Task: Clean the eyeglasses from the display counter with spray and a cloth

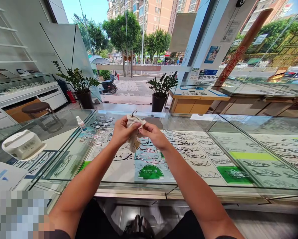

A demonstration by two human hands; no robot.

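Above the glass display counter, my left hand is closed on a cream cleaning cloth, which hangs down below the fingers. The cloth is wrapped around part of a pair of eyeglasses; a dark curved temple end sticks out at the top. My right hand pinches the eyeglasses and the cloth edge from the other side. Both hands meet, so most of the frame is hidden. A dark rim shows just under the right fingers, though it overlaps the displayed frames behind the glass.
Under the glass counter lie rows of spectacle frames. A small spray bottle and a white device stand on the left. Beyond are potted plants, a stool and a glass shopfront. A blurred patch covers the lower left.
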